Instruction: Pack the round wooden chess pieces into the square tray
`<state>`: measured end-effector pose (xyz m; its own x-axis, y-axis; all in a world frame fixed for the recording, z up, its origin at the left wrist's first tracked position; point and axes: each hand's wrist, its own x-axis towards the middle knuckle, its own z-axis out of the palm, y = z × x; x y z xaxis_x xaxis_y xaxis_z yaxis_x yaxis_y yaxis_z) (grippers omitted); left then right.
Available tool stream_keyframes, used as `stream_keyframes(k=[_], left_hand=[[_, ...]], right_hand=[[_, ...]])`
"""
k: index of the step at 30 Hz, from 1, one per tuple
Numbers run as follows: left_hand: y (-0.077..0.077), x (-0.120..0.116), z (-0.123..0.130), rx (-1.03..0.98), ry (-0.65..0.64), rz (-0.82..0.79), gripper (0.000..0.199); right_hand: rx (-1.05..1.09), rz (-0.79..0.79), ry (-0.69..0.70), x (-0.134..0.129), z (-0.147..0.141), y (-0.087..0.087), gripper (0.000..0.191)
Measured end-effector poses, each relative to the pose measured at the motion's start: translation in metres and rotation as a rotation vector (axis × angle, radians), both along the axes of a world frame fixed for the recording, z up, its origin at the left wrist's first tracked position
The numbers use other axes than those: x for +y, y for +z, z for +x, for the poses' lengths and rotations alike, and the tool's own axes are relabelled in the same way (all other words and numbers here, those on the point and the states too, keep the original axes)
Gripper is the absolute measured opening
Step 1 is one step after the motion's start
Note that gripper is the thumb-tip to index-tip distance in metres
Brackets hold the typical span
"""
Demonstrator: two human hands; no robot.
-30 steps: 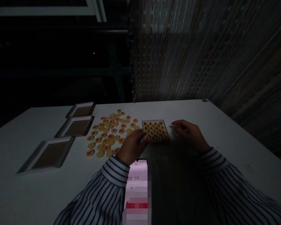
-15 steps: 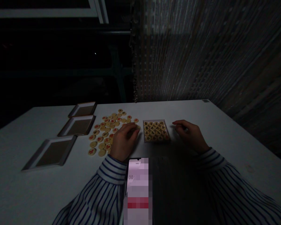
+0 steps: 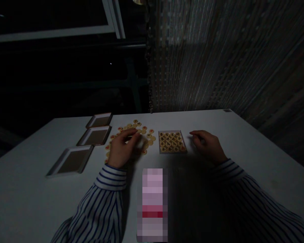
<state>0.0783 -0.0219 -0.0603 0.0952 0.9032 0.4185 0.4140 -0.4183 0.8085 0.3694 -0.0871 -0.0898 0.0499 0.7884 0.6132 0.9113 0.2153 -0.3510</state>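
My left hand [image 3: 123, 146] hovers over a loose spread of round wooden Chinese chess pieces [image 3: 151, 142], thumb and fingers half curled with a gap between them. No piece shows in its grasp; its palm side is partly hidden. To the right, a shallow square box [image 3: 183, 141] holds neat rows of pieces with black characters [image 3: 168, 139] and a red-marked piece [image 3: 182, 148] at its near right corner. Beside that box rests my right hand [image 3: 209, 145], loosely bent, fingertips apart from the box, holding nothing visible.
Three shallow trays or lids stand in a line at the left: a near one [image 3: 73, 161], a middle one [image 3: 94, 136] and a far one [image 3: 100, 119]. A phone [image 3: 152, 202], its screen blurred out, lies in front of me. A bead curtain [image 3: 192, 60] hangs behind the white table [image 3: 243, 152].
My left hand has moved left, away from the box and over the loose pieces, some of which now show to its right. My right hand stays beside the box. The view has shifted slightly.
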Motion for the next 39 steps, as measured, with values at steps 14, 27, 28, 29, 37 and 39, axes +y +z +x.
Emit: stream_keyframes(k=[14, 27, 28, 29, 37, 39], left_hand=[[-0.015, 0.007, -0.037, -0.009, 0.106, -0.023, 0.03], [-0.019, 0.004, -0.053, 0.21, -0.04, 0.095, 0.025], [-0.019, 0.003, -0.053, 0.226, -0.05, 0.103, 0.025], [-0.019, 0.002, -0.053, 0.237, -0.063, 0.112, 0.024], [-0.026, -0.003, -0.056, 0.327, -0.156, 0.141, 0.02], [-0.028, -0.003, -0.059, 0.368, -0.168, 0.173, 0.02]], right_hand=[[0.04, -0.026, 0.021, -0.002, -0.01, -0.001, 0.022], [0.188, -0.087, 0.243, -0.008, -0.074, 0.018, 0.023], [0.197, -0.096, 0.269, -0.008, -0.081, 0.019, 0.024], [0.188, -0.094, 0.293, -0.008, -0.087, 0.02, 0.024], [0.136, -0.11, 0.4, 0.008, -0.126, 0.019, 0.024], [0.116, -0.12, 0.427, 0.012, -0.134, 0.015, 0.023]])
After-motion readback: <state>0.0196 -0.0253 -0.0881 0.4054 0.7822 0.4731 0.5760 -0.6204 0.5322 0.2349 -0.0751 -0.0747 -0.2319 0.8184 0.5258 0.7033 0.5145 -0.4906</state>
